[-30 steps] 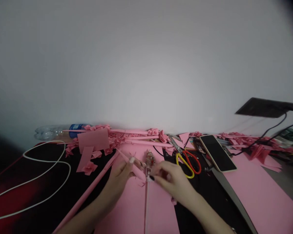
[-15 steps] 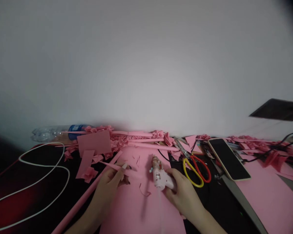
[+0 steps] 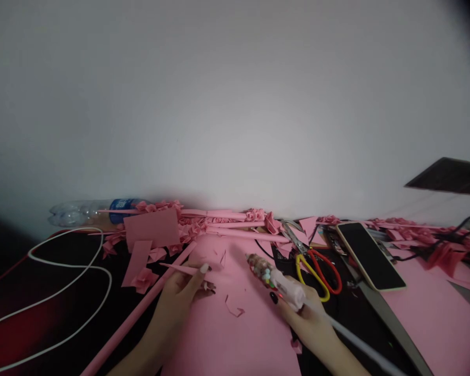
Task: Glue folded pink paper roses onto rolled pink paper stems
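Observation:
My left hand (image 3: 182,295) is closed on a thin, pointed piece of pink rolled paper (image 3: 180,268), its tip sticking out to the left. In my right hand (image 3: 303,316) is a pale pink hot glue gun (image 3: 288,287), its bead-covered front end pointing up and left. A whitish cord or glue stick (image 3: 352,337) trails from its back, blurred. Under both hands lies a large pink paper sheet (image 3: 235,344) with small curled scraps (image 3: 233,308) on it. Scissors (image 3: 313,269) with yellow and red handles rest right of the glue gun.
Folded pink paper flowers (image 3: 160,206) and rolled paper tubes (image 3: 250,235) line the wall. A plastic bottle (image 3: 78,213) lies at the back left, near a looped white cable (image 3: 109,284). A phone (image 3: 372,256) lies at the right. One long pink tube (image 3: 129,324) runs beside my left arm.
My right hand has turned the glue gun and shifted it slightly right, so its trailing end now points down and right. My left hand has barely moved.

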`<state>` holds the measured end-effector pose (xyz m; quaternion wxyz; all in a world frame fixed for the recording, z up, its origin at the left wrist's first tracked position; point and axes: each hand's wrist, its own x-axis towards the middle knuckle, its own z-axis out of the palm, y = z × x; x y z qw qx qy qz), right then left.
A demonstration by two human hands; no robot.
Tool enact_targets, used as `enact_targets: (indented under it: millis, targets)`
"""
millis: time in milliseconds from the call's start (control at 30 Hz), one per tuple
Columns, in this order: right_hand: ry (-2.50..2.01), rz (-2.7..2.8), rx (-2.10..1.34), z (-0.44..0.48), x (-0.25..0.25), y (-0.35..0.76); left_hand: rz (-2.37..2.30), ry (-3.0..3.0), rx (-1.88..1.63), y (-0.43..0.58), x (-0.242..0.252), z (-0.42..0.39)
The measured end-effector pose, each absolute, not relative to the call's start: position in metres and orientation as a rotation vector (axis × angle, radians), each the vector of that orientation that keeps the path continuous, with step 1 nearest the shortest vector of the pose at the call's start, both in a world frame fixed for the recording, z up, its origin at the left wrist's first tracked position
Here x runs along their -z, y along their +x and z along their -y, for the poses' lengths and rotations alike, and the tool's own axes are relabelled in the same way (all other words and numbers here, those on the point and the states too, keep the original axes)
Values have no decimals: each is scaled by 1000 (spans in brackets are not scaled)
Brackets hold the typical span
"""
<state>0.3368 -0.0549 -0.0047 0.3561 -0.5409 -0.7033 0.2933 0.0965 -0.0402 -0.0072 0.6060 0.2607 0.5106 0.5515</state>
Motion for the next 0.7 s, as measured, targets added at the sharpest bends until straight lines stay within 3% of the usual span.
enact_targets:
  millis: [267,467,700]
  targets:
    - [-1368,1757,-900,60,13,341,-1261,808,-1307,93,6,42]
    - [-1373,1941,-706,52,7,339,-1045,298,-1401,94,4,38]
    - [-1400,2108,-466,49,10,341,-931,67,-1269,94,-1,40]
